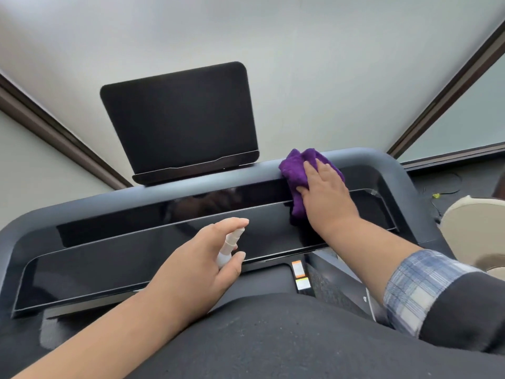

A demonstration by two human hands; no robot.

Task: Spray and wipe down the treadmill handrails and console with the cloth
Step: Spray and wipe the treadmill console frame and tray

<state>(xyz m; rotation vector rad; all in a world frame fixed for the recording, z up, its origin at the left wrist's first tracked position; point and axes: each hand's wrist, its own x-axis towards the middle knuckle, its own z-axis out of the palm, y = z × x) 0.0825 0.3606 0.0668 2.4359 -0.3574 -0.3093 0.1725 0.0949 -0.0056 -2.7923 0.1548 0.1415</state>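
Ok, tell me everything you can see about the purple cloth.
The purple cloth looks like soft, fuzzy microfibre, bunched into folds rather than spread flat. It lies on the right part of the treadmill console, draped from the grey upper rim down onto the glossy black panel. The right hand presses on it with straight fingers and covers its middle, so purple shows above, to the left and below the hand. Whether it is damp cannot be told.

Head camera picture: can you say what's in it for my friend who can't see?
A right hand presses a purple cloth on a treadmill console. The left hand holds a small white spray bottle.
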